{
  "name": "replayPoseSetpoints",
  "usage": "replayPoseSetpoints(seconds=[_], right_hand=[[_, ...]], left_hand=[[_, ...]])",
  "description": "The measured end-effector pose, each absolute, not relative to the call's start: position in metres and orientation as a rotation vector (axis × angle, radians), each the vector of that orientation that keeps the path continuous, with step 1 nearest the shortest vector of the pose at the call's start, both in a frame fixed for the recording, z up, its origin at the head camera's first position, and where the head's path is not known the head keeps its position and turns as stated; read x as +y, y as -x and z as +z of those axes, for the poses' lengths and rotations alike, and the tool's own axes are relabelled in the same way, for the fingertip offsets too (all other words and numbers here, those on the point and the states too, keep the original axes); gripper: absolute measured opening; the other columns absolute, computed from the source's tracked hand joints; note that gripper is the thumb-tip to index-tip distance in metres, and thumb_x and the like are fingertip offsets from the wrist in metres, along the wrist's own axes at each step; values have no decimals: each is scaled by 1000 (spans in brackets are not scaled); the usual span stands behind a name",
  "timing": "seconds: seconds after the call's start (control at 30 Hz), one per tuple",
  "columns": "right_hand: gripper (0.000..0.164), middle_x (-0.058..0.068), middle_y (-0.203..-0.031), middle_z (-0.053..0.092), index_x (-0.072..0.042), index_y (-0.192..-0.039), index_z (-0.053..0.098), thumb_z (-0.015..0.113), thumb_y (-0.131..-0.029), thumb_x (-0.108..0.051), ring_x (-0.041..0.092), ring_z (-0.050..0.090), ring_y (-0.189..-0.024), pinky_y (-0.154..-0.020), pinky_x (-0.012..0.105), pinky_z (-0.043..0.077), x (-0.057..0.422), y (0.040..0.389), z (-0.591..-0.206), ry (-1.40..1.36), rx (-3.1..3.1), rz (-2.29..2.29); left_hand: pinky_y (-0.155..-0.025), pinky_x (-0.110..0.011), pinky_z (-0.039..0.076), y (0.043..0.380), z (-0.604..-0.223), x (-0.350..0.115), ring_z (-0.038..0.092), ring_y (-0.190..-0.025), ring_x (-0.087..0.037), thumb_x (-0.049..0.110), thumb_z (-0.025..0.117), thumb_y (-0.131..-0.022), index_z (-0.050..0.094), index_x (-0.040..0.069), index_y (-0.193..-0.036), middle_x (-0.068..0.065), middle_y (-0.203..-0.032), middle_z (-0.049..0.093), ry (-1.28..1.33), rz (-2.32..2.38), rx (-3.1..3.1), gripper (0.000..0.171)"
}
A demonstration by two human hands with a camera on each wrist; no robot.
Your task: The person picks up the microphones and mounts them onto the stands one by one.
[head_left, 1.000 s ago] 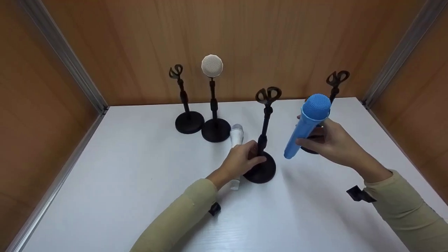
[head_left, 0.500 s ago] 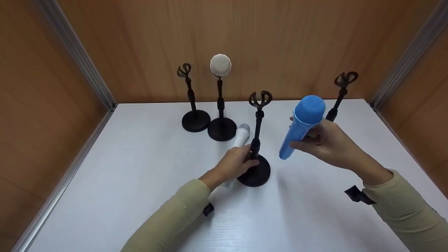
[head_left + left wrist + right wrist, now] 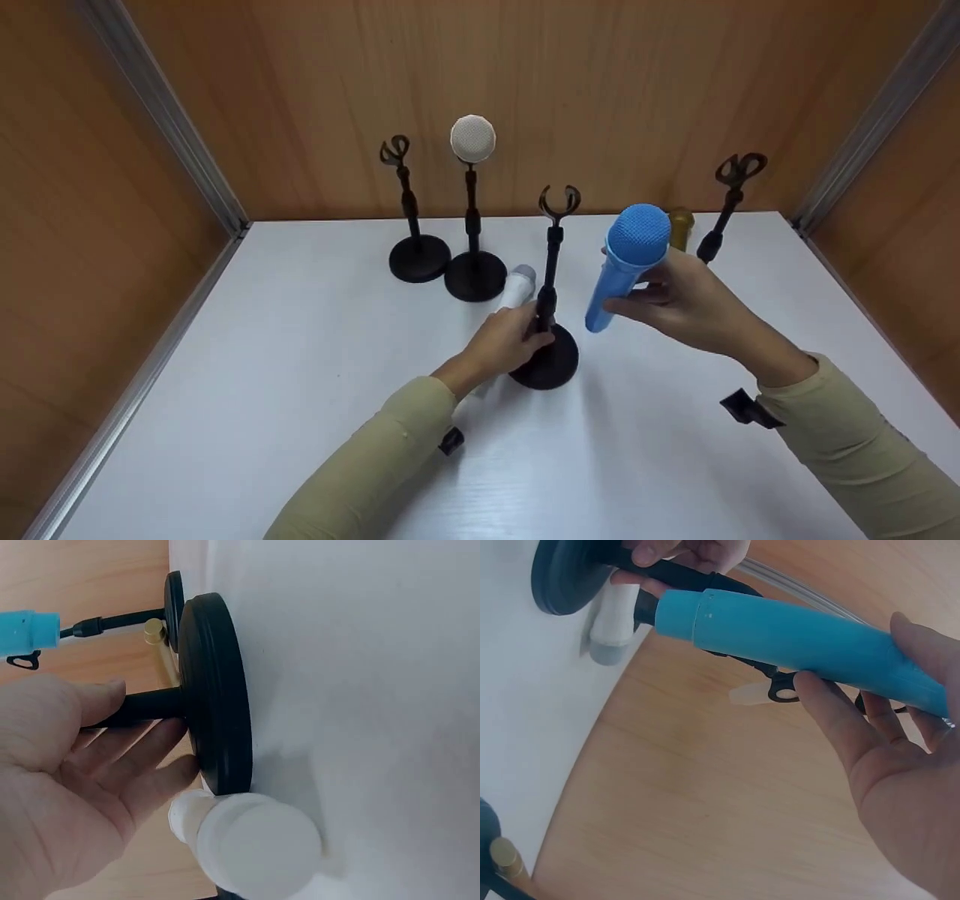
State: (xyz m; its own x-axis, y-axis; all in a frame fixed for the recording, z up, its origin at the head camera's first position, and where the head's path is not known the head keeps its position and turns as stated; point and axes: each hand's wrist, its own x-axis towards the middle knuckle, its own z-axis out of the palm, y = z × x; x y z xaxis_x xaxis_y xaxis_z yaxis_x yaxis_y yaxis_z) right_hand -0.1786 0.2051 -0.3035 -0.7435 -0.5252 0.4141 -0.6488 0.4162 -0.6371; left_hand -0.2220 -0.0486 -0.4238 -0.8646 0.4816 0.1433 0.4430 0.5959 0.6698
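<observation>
In the head view my left hand [image 3: 501, 343] grips the lower pole of a black microphone stand [image 3: 551, 270], just above its round base [image 3: 551, 367]. The stand's clip opens upward like a U. My right hand [image 3: 690, 304] holds a blue microphone [image 3: 637, 240] in the air to the right of that stand, its mesh head up and its tail slanting down to the left. A white microphone [image 3: 517, 289] lies on the table behind my left hand, partly hidden by it. In the left wrist view, the white microphone's end [image 3: 262, 847] is right by the stand's base [image 3: 217, 690].
At the back left are a black stand with a bare clip [image 3: 409, 202] and one bearing a white round mesh head [image 3: 473, 139]. Another bare-clip stand [image 3: 726, 214] is at the right, partly behind my right hand, near a gold microphone [image 3: 681, 223]. Wooden panels [image 3: 525, 97] enclose the table.
The gripped stand has shifted slightly left and its clip has turned to show a U. The white microphone has become more slanted. My right hand has moved left with the blue microphone, uncovering the gold one.
</observation>
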Motion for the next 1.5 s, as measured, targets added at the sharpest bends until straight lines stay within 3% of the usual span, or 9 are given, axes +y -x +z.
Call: replayPoseSetpoints(seconds=[0.3, 0.53, 0.63, 0.8, 0.97, 1.1, 1.27, 1.5], right_hand=[[70, 14, -136, 62, 0, -145, 48, 81, -83, 5, 41, 60, -123, -83, 53, 57, 196, 181, -272, -1114, -2408, 1234], [74, 13, -131, 66, 5, -146, 44, 77, -81, 13, 24, 64, -121, -88, 36, 58, 182, 179, -240, -1360, -2181, 1153], [67, 13, -127, 68, 7, -143, 46, 79, -86, 0, 24, 65, -120, -99, 35, 53, 174, 176, -231, -1407, -2055, 1103], [68, 15, -124, 69, 11, -136, 51, 78, -90, -32, 27, 62, -124, -111, 46, 42, 165, 174, -222, -1449, -1873, 1021], [67, 15, -126, 68, 7, -136, 54, 74, -93, -39, 31, 59, -127, -113, 48, 39, 161, 176, -215, -1422, -1853, 902], [62, 14, -127, 68, 6, -135, 55, 81, -89, -26, 35, 59, -127, -113, 48, 40, 157, 177, -209, -1375, -1874, 881], [67, 14, -129, 68, 6, -137, 53, 85, -78, 0, 33, 61, -125, -109, 45, 45, 152, 178, -204, -1370, -1898, 839], [56, 20, -127, 65, 7, -133, 54, 80, -85, -1, 35, 63, -120, -102, 45, 51, 149, 182, -200, -1358, -1978, 673]], left_hand=[[-91, -28, 56, 225, -388, -55, 68, -109, -15, 21, 65, -102, 52, 13, -138, -7, -128, 65, -918, 1368, 2607, 39], [-91, -26, 55, 228, -383, -56, 66, -110, -14, 12, 65, -101, 59, 9, -119, -5, -115, 67, -1054, 1452, 2565, 20], [-90, -25, 55, 228, -386, -54, 66, -108, -13, 11, 66, -100, 59, 7, -114, -5, -111, 67, -1079, 1484, 2568, 16], [-88, -24, 56, 229, -388, -52, 66, -103, -13, 10, 68, -99, 60, 5, -113, -8, -109, 68, -1092, 1510, 2573, 17], [-98, -29, 52, 230, -382, -51, 66, -111, -16, 6, 71, -95, 58, 10, -124, -4, -118, 69, -1077, 1506, 2605, 32], [-101, -30, 50, 230, -379, -49, 65, -116, -15, -2, 70, -93, 49, 14, -135, -5, -126, 68, -1091, 1559, 2563, 50], [-94, -26, 54, 229, -382, -47, 67, -109, -12, -6, 69, -92, 50, 12, -125, -8, -120, 70, -1090, 1618, 2528, 42], [-88, -28, 57, 229, -381, -42, 70, -103, -15, -9, 70, -90, 53, 5, -118, -8, -113, 73, -1095, 1703, 2499, 36]])
